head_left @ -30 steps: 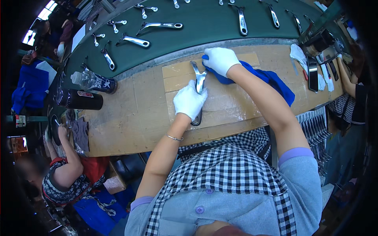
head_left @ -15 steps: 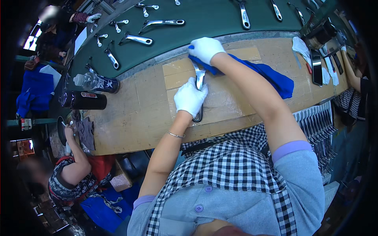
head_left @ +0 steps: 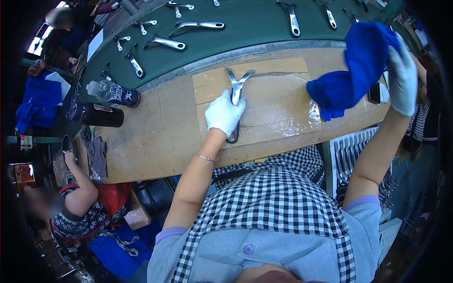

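My gloved left hand [head_left: 224,113] is closed round the handle of a shiny Y-shaped metal peeler frame [head_left: 239,85]. The forked end points away from me, and a hole shows at the handle's near end. Beneath it lies a taped cardboard sheet [head_left: 273,111] on the work table. Off to the right, my gloved right hand [head_left: 402,78] grips a blue cloth [head_left: 361,68] lifted above the table, its loose end hanging to the left. That hand is apart from the peeler frame, and its fingers are partly hidden by the cloth.
Beyond the table edge, a green belt [head_left: 236,40] carries several similar metal pieces. A clear bottle [head_left: 113,92] and a dark flask [head_left: 96,114] are at the left. Many metal pieces hang on a rack [head_left: 347,155] at the near right. Other people work at both sides.
My right hand has swept from the peeler frame's forked end to the right, raising the blue cloth off the table. The fork is now uncovered. My left hand keeps its hold.
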`<control>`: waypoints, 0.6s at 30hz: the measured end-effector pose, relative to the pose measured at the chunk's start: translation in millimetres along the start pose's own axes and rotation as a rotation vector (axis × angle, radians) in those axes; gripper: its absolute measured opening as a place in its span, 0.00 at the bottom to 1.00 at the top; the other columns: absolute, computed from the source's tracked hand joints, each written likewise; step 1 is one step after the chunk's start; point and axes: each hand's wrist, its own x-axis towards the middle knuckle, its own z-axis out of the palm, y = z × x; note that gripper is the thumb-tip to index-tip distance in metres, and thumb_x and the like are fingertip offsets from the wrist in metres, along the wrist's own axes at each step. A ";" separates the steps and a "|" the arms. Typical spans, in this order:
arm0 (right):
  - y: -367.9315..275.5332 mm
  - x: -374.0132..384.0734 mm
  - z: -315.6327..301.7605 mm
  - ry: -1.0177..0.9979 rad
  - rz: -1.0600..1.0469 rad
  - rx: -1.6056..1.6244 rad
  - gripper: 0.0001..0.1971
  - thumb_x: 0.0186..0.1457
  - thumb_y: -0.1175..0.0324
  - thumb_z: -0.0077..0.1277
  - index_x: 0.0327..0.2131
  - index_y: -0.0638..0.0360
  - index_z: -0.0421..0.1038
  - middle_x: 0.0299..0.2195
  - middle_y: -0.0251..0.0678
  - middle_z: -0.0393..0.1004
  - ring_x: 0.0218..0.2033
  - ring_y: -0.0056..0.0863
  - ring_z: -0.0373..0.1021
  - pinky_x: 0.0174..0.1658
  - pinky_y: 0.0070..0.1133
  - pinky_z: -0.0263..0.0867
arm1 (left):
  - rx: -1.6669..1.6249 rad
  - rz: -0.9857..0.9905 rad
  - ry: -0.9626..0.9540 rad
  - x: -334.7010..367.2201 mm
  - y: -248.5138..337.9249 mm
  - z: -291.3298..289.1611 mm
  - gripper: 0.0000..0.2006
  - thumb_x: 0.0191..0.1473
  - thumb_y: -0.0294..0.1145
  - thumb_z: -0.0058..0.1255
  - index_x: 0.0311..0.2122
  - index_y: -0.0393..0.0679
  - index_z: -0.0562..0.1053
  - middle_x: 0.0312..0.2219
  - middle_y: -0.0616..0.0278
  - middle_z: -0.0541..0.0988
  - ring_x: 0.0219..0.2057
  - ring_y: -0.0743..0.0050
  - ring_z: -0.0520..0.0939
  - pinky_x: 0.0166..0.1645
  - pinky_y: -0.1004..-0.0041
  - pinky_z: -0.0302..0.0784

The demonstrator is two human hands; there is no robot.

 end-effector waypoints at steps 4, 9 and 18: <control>-36.0 -25.3 1.6 0.089 -0.262 0.270 0.22 0.64 0.70 0.51 0.59 0.70 0.67 0.53 0.41 0.76 0.51 0.29 0.73 0.58 0.25 0.67 | -0.018 0.012 0.006 -4.1 0.0 -0.8 0.21 0.54 0.53 0.56 0.38 0.42 0.75 0.32 0.48 0.84 0.38 0.46 0.85 0.44 0.53 0.79; -15.2 -60.7 110.6 -0.323 -0.118 -0.517 0.17 0.47 0.70 0.59 0.43 0.60 0.75 0.36 0.42 0.77 0.38 0.36 0.76 0.44 0.29 0.73 | 0.121 0.121 0.122 -18.9 2.3 9.6 0.29 0.53 0.49 0.57 0.54 0.38 0.71 0.41 0.46 0.83 0.42 0.41 0.83 0.48 0.52 0.78; 117.5 -173.4 207.0 -0.461 -0.355 -0.898 0.15 0.50 0.60 0.62 0.42 0.45 0.77 0.37 0.36 0.75 0.39 0.38 0.73 0.40 0.34 0.68 | -1.443 -0.241 -0.585 -33.8 -22.4 -4.5 0.20 0.66 0.30 0.44 0.61 0.36 0.66 0.27 0.63 0.76 0.19 0.80 0.75 0.22 0.81 0.71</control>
